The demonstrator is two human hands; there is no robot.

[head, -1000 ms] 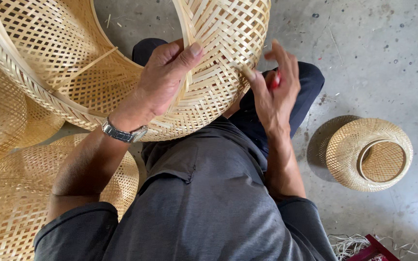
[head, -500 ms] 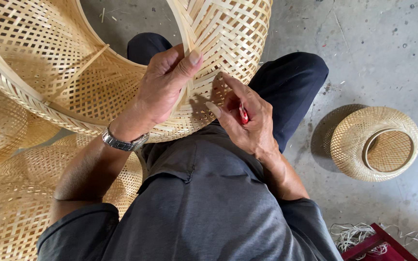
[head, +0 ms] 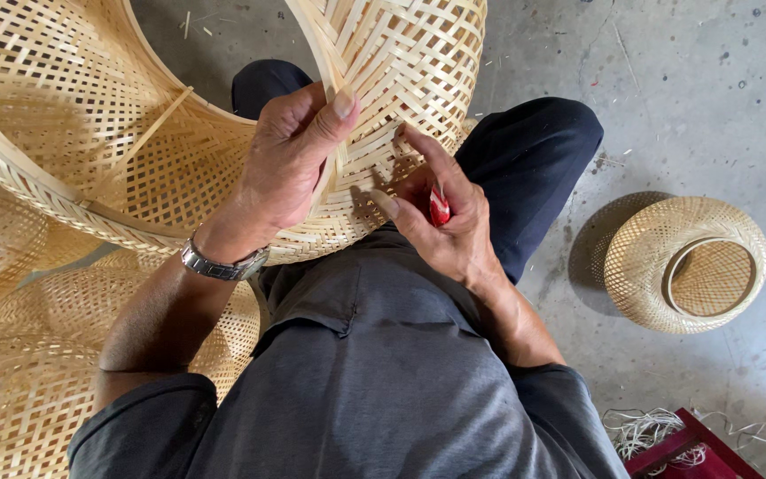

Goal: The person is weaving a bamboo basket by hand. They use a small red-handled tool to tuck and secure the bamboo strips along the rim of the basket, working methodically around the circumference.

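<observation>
The left hand [head: 290, 164], just left of centre in the frame, was clamped on the rim of a large woven bamboo basket [head: 223, 115], thumb pressed along the rim strip and fingers wrapped behind it. Just to its right, the right hand [head: 441, 217] was curled shut around a small red tool [head: 439, 208], with its fingertips touching the basket's weave. The basket filled the upper left and upper middle of the frame, tilted on its side over the person's lap, its open mouth facing the camera. A metal wristwatch [head: 222, 264] sat on the left wrist. More woven baskets [head: 19, 390] were stacked in the lower left. At the right edge, well apart from the hands, a smaller round woven basket [head: 684, 262] lay on the grey concrete floor [head: 684, 98]. In the lower right corner a dark red tray [head: 693, 452] held pale loose strands.
</observation>
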